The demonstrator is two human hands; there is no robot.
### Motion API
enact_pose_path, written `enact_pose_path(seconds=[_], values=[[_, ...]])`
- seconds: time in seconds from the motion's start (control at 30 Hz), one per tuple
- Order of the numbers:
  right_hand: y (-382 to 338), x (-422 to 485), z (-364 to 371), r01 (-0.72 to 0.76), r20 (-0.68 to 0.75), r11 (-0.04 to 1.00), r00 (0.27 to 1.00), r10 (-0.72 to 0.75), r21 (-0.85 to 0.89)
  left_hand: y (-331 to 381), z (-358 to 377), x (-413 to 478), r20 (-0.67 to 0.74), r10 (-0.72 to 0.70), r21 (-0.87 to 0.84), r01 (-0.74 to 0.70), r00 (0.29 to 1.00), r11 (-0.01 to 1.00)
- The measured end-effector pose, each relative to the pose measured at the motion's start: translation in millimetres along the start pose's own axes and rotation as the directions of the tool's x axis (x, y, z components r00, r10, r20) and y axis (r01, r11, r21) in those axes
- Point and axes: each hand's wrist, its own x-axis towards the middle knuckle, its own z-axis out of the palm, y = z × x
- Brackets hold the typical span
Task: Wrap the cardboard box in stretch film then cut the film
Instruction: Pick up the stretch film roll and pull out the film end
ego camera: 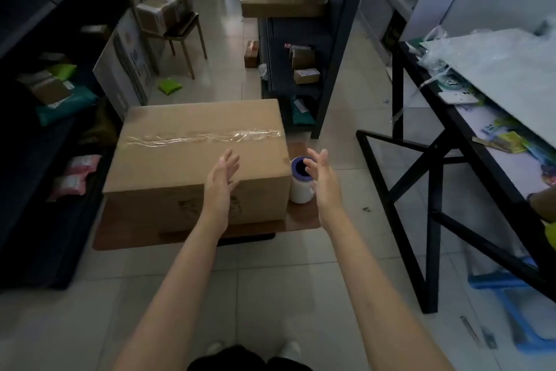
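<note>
A low brown tabletop carries the cardboard box, which fills most of it, back to the far edge. The box is plain brown, closed, with a strip of wrinkled clear tape along its top seam and a faint print on the near side. The white stretch film roll stands upright at the right edge, just beside the box. Both hands are open and hold nothing: left hand over the box's near right corner, right hand over the roll
</note>
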Motion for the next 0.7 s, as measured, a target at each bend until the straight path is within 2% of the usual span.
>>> enact_pose_path(seconds=[0.33, 0.5, 0.7], values=[[-5, 74, -53, 0.003, 0.041, 0.998, 0.999, 0.0, -0.061, -11, 74, 37, -0.065, -0.008, -0.003, 0.008, 0.998, 1.0], [-7, 124, -77, -0.011, 0.073, 0.997, 0.997, 0.017, -0.081, -20, 107, 80, -0.121, -0.033, -0.095, 0.022, 0.992, 0.995], [-5, 172, -116, -0.088, 0.118, 0.981, 0.987, 0.11, -0.173, -26, 132, 123, -0.204, -0.077, -0.177, 0.04, 0.976, 0.983]])
